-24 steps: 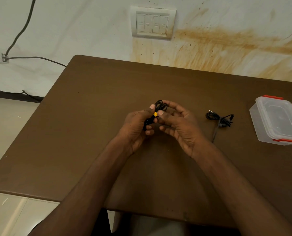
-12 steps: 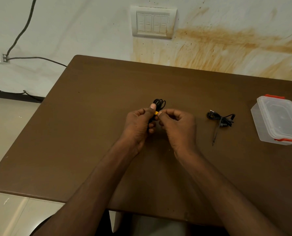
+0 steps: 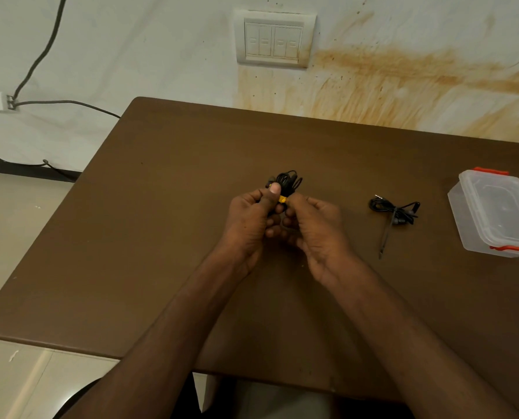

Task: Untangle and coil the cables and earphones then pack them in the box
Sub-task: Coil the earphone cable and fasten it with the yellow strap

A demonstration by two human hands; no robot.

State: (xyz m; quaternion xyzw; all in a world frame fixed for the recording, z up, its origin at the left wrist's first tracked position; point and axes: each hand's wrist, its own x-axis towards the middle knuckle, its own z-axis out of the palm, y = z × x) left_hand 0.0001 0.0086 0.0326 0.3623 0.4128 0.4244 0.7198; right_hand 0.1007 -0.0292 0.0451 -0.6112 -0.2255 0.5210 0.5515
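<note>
- a brown table (image 3: 161,237) is seen from above, pushed against a pale wall marked with orange-brown stains.
- two bare forearms reach in from the bottom edge and meet over the middle of the table.
- a small bundle of black cable (image 3: 288,181) with a yellow piece (image 3: 282,199) on it is held up between both hands, just above the tabletop.
- the left hand (image 3: 249,219) is curled around the lower part of the bundle, with its thumb pressed upright against the coil next to the yellow piece.
- the right hand (image 3: 315,225) is curled too, and its fingertips pinch the bundle at the yellow piece, touching the left hand's fingers.
- a second black bundle, a pair of earphones (image 3: 394,210), lies on the table to the right of the hands, well apart from them; it is tied in the middle, and one loose end trails toward the near edge.
- a clear plastic box (image 3: 497,213) with red clips and its lid on sits further right, near the earphones and partly cut off by the picture's edge.
- a white switch plate (image 3: 275,40) is fixed to the wall above the table.
- a grey wire (image 3: 64,101) runs along the wall on the left, from a small white fitting toward the table's corner.
</note>
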